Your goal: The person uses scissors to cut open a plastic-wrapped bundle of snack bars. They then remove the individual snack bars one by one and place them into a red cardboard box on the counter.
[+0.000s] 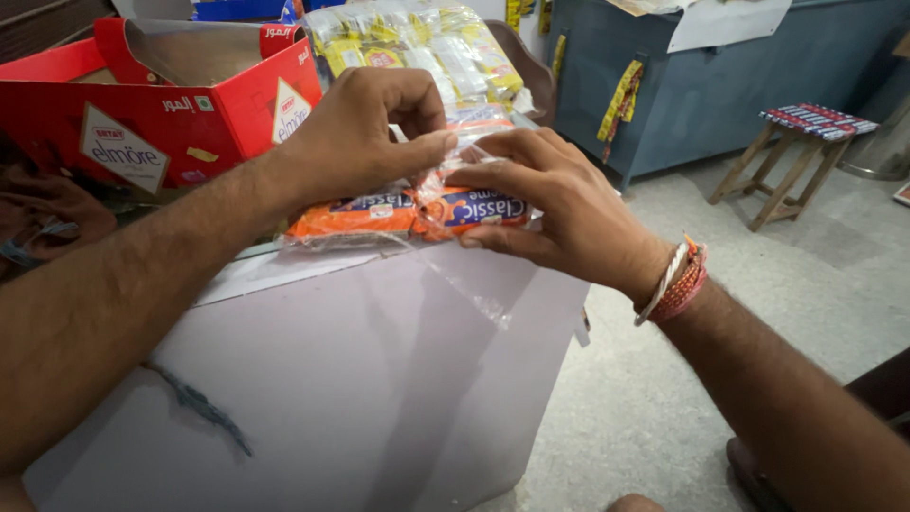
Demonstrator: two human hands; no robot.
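Pinching the clear plastic overwrap, the left hand (365, 133) and right hand (550, 204) were both clamped on the orange-and-blue biscuit multipack (408, 213), which lay on the pale lilac counter (379, 379), apparently steadied there for handling.

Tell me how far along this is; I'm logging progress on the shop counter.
Done: the orange biscuit packets already lie side by side inside the clear plastic wrap on the pale counter top. In hand: the left hand and right hand pinch the wrap together above the packets. Left: the wrap's loose end is unsealed, hanging over the counter.
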